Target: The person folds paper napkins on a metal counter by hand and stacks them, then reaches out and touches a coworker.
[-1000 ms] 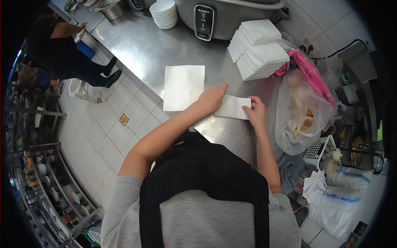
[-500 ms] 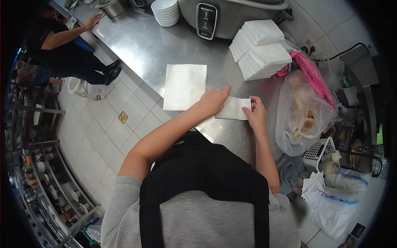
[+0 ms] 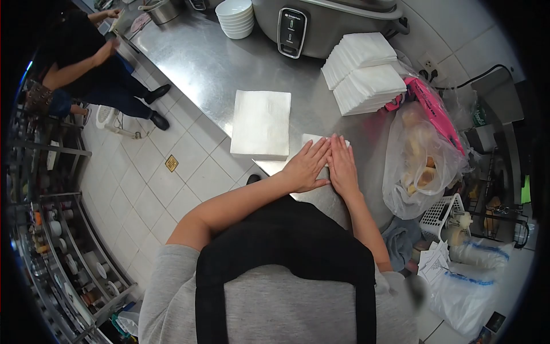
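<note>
A folded white napkin [image 3: 308, 139] lies on the steel counter in front of me, mostly hidden under my hands. My left hand [image 3: 309, 166] rests flat on it, fingers stretched out and thumb pointing toward the right. Beside it, touching at the fingertips, my right hand [image 3: 343, 167] also presses down flat with straight fingers. To the left sits a stack of unfolded white napkins [image 3: 261, 123] near the counter's edge. Beyond my hands, folded napkins are piled in a tall stack [image 3: 369, 87].
A large grey cooker [image 3: 332, 28] stands at the back, beside stacked white bowls [image 3: 235, 20]. Plastic bags with bread rolls [image 3: 421, 163] lie to the right, above a white basket [image 3: 440, 217]. Another person [image 3: 86, 69] stands at the far left, near shelves [image 3: 74, 252].
My hands have come together and flattened onto the napkin; before, the right pinched its edge and the left pointed. The other person's arms and feet have shifted.
</note>
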`<control>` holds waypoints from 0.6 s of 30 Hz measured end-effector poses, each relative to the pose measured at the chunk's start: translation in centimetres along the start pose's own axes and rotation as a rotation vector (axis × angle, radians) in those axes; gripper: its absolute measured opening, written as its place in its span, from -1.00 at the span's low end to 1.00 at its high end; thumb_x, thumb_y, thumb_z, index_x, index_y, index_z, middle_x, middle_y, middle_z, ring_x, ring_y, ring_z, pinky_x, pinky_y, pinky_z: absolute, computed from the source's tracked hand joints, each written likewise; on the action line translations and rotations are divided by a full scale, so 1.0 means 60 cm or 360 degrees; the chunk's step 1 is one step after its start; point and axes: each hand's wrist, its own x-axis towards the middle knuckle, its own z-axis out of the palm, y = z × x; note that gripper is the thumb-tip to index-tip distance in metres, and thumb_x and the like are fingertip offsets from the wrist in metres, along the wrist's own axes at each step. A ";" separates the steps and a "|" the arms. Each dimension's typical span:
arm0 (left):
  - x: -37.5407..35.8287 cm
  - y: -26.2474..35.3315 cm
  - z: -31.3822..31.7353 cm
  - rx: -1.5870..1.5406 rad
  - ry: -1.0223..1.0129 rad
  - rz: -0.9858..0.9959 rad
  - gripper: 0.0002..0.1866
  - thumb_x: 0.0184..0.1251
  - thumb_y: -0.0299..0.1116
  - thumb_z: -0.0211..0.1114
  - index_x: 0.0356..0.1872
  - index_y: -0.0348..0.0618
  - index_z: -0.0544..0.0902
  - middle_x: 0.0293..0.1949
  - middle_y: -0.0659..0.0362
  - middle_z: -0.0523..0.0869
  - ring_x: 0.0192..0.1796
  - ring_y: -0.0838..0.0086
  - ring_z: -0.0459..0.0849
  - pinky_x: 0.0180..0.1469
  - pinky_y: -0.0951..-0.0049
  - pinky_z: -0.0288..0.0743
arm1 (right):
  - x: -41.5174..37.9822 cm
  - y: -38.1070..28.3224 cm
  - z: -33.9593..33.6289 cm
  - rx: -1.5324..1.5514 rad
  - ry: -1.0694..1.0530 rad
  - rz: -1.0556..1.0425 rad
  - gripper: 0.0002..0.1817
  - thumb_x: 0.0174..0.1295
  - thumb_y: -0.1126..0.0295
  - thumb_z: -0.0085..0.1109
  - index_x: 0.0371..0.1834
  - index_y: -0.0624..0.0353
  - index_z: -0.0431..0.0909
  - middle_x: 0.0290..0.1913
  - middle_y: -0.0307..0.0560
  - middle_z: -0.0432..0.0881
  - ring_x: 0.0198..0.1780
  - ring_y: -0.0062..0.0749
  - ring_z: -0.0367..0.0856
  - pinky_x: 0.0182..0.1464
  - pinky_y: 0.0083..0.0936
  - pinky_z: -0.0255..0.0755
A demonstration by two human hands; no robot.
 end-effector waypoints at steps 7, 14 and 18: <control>-0.025 -0.032 -0.122 -0.0835 -0.0268 -0.0093 -0.44 0.28 -0.11 0.21 0.19 -0.30 0.42 0.23 -0.07 0.45 0.34 0.15 0.34 0.31 0.23 0.28 | 0.027 -0.003 -0.016 0.0200 0.0026 0.0067 -0.49 0.29 0.39 0.00 0.32 0.25 0.29 0.35 0.11 0.32 0.41 -0.05 0.20 0.40 -0.18 0.08; -0.138 -0.151 -0.221 -0.0467 0.0013 -0.0362 -0.63 -0.08 -0.50 0.40 -0.14 -0.16 0.59 -0.07 0.10 0.63 0.06 0.23 0.56 0.07 0.29 0.47 | 0.097 -0.138 -0.044 0.0613 0.0154 -0.0427 -0.73 0.07 0.52 0.17 -0.11 0.26 0.53 0.05 0.04 0.55 0.15 -0.05 0.47 0.13 -0.30 0.38; -0.153 -0.163 -0.212 -0.0586 0.0050 -0.0399 -0.70 -0.05 -0.47 0.40 -0.22 -0.15 0.61 -0.08 0.13 0.66 0.06 0.23 0.56 0.07 0.30 0.46 | 0.114 -0.165 -0.037 0.0608 -0.0127 -0.0562 -0.74 0.03 0.50 0.21 -0.16 0.25 0.53 -0.03 0.01 0.59 0.08 -0.08 0.52 0.06 -0.32 0.43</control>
